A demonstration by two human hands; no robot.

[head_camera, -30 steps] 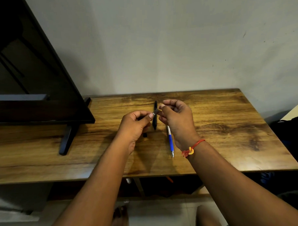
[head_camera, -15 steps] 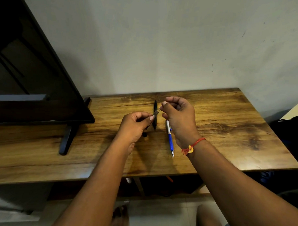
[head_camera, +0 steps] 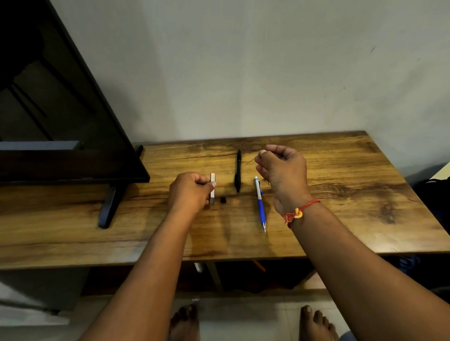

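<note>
Item: pencil-lead refill in progress, one person, two bare hands, at a wooden table (head_camera: 345, 200) set against a plain wall. Left hand (head_camera: 190, 192): fingers curled, thumb and fingertips pinching a slim pale lead tube (head_camera: 212, 179) by its lower half, low over the tabletop; whether the tube touches the wood cannot be told. Right hand (head_camera: 282, 172): raised above the table's far half, thumb and forefinger pressed together on one hair-thin lead (head_camera: 251, 161), which points out to the left; the other fingers are curled in. Wrist carries a red thread bracelet (head_camera: 297, 213). Loose parts on the table: a small black cap (head_camera: 223, 200) just beside the tube's lower end, apart from it; a black pen (head_camera: 238, 170) lying lengthwise between the two hands; a blue-and-white mechanical pencil (head_camera: 260, 207), by its look, lying just beside the right wrist, tip toward the person. Also present: a dark television (head_camera: 55, 113) at the left, one stand foot (head_camera: 110, 207) on the tabletop; bare feet on the floor below. Status, as judged: the cap is off and a single lead is out of the tube, so the drawing-out step appears done. Outstanding: feed the lead into a pencil, neither of which is in hand, then recap the tube.
</note>
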